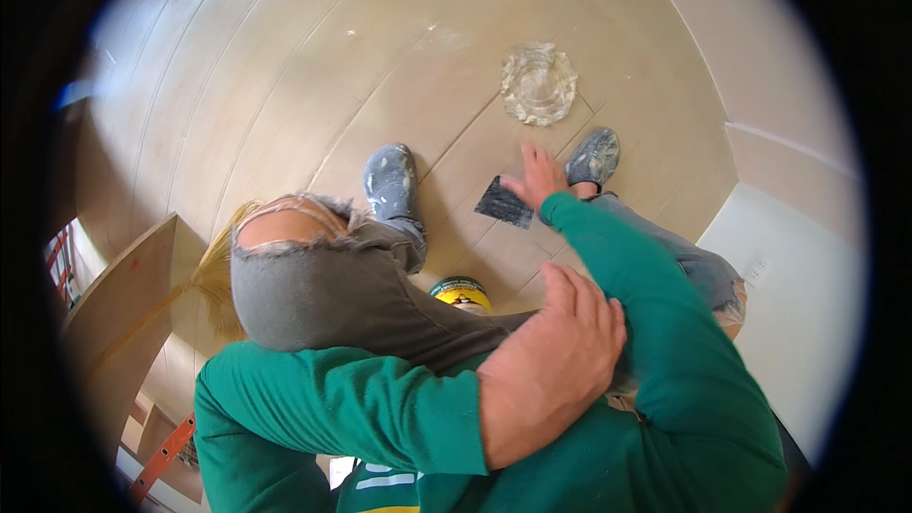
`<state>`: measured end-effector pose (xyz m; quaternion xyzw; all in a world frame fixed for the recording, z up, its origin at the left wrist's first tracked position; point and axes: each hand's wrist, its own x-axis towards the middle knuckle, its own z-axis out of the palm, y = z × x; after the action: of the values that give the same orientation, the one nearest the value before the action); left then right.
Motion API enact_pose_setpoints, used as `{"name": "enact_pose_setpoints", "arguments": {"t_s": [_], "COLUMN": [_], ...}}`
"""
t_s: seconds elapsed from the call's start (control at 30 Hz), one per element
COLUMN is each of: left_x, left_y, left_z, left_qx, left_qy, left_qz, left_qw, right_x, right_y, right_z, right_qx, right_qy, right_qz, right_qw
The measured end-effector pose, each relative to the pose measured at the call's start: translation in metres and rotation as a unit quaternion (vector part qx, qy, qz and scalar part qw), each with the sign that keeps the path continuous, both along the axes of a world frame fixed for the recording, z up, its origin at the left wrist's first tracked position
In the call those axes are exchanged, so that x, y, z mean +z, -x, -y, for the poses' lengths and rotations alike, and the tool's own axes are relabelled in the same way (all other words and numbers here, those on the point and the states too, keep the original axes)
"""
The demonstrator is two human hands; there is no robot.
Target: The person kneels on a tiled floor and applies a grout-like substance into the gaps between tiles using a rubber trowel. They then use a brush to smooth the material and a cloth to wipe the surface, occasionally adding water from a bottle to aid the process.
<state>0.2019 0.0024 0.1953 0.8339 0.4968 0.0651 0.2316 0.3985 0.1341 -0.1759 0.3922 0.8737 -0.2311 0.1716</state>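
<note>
My right hand (540, 177) reaches down toward the floor, its fingers stretched out and apart. Beside its thumb, on the tiles, is a dark rectangular sheet (503, 203) that looks like sandpaper; whether the thumb touches it I cannot tell. My left hand (556, 351) crosses in front of my body and lies with extended fingers against the green sleeve (632, 271) of my right forearm. Neither hand appears to hold anything. Farther out on the floor is a round, whitish, crumpled plastic-like piece (539, 84).
A yellow and dark-green tub (462, 293) stands between my legs, partly hidden. My smeared shoes (390, 180) rest on the wood-look floor. A straw broom (214, 275) and a wooden panel (123, 294) are at left, with an orange rail (161, 459) below. A white wall (788, 275) bounds the right.
</note>
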Motion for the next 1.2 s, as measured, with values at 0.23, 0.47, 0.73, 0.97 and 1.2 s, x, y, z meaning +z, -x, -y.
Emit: {"name": "enact_pose_setpoints", "arguments": {"t_s": [0.23,0.47,0.73,0.97,1.2], "left_x": [0.0,0.001,0.001,0.002,0.009], "left_y": [-0.012,-0.013,-0.005,0.006,0.02], "left_z": [0.008,0.004,0.004,-0.001,0.003], "left_qx": [-0.021,-0.017,-0.019,-0.02,0.008], "left_qy": [-0.005,-0.002,0.01,0.012,-0.003], "left_qz": [-0.013,-0.025,0.001,-0.042,-0.002], "left_qw": [1.0,1.0,1.0,0.999,1.0], "right_x": [-0.027,-0.052,-0.081,-0.089,-0.084], "right_y": [-0.028,0.015,0.077,0.142,0.116], "right_z": [0.082,-0.001,0.016,-0.011,0.019], "right_qx": [-0.029,-0.122,-0.49,-0.499,-0.492], "right_qy": [-0.015,0.235,0.158,0.129,0.041], "right_qz": [0.093,-0.053,-0.263,-0.21,-0.192], "right_qw": [0.995,0.963,0.816,0.831,0.848]}}
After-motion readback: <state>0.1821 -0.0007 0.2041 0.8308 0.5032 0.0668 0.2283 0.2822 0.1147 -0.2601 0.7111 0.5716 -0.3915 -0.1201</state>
